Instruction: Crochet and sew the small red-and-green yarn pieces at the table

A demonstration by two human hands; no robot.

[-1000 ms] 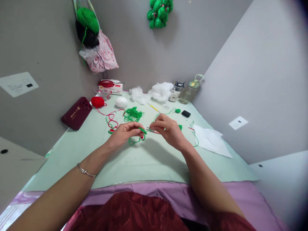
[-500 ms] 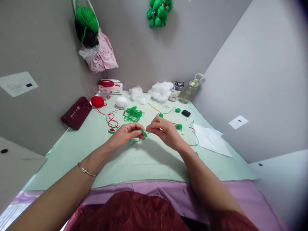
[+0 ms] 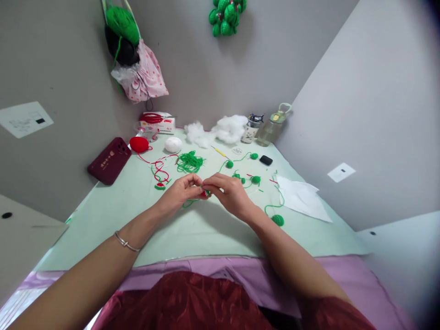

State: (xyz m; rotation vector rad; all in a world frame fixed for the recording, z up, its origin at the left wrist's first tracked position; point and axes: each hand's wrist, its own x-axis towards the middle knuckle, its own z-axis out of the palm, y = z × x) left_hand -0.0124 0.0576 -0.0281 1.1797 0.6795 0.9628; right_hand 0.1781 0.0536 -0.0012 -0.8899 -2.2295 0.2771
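My left hand [image 3: 180,191] and my right hand [image 3: 227,192] meet over the middle of the pale green table [image 3: 113,215], fingertips pinched together on a small red and green crochet piece [image 3: 205,193]. A loop of green yarn [image 3: 188,203] trails from it under my left hand. Both hands are closed on that piece. Several small green crochet bits [image 3: 255,179] lie just beyond my right hand, and a green crochet ball [image 3: 277,220] on a yarn tail rests to the right of my right wrist.
A tangle of green yarn [image 3: 190,162], red yarn [image 3: 160,173], a red ball [image 3: 139,144], a white ball [image 3: 173,144], stuffing [image 3: 228,129], a cup [image 3: 252,129] and a bottle [image 3: 273,127] line the far side. A maroon case [image 3: 109,160] leans left; white paper [image 3: 302,198] lies right.
My right hand slid left and closed onto the piece held by my left hand. The small metal tool seen in my right fingers earlier no longer shows, and the green bits behind are now uncovered.
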